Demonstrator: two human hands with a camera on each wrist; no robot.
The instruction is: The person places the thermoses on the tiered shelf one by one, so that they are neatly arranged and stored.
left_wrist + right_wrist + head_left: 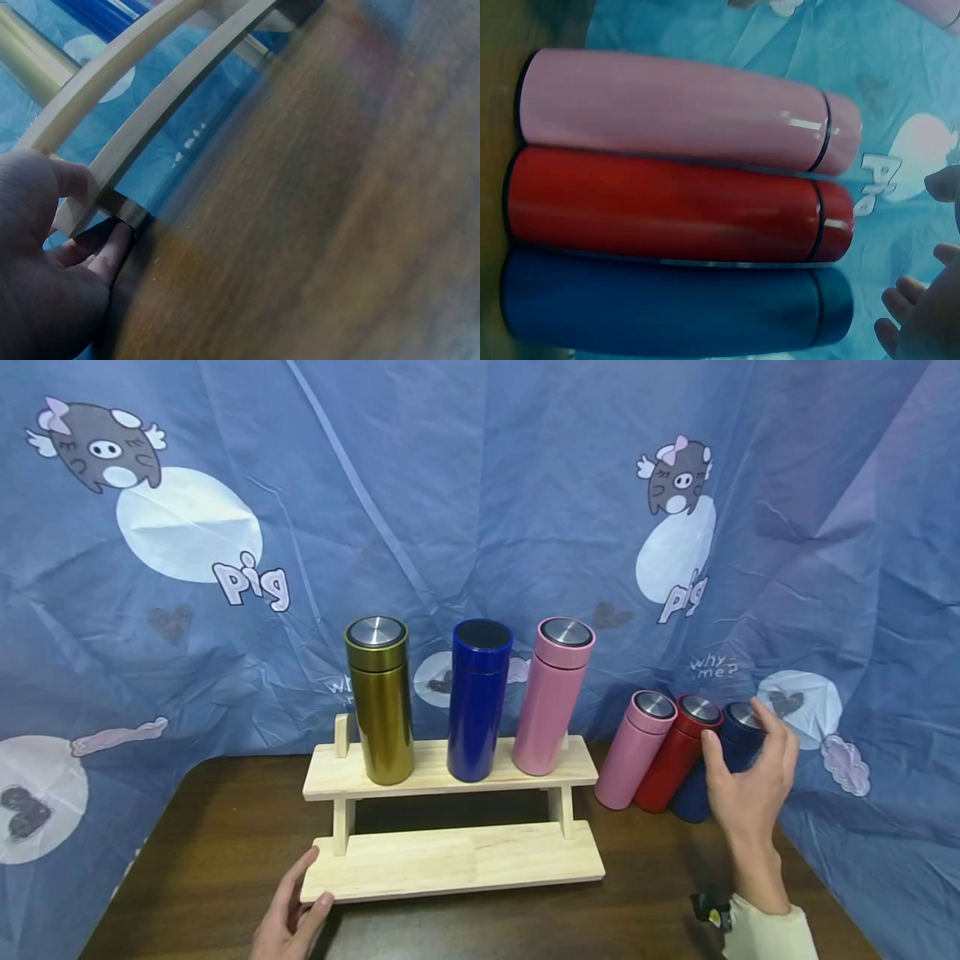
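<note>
A two-tier wooden rack [465, 862] carries a gold bottle [384, 718], a blue bottle [476, 710] and a pink bottle [551, 706] upright on its upper shelf. The left hand [288, 914] grips the lower shelf's left end between thumb and fingers; the left wrist view shows this hand [45, 255] at the shelf's end. To the rack's right stand another pink bottle [633, 756], a red bottle [672, 762] and a dark blue bottle [693, 787], side by side. Beside the dark blue one is the right hand [753, 785], fingers spread, holding nothing.
A blue cloth [465, 485] with pig prints hangs behind the brown table [210, 843] and along its right side. A small dark object [705, 907] lies near the right sleeve.
</note>
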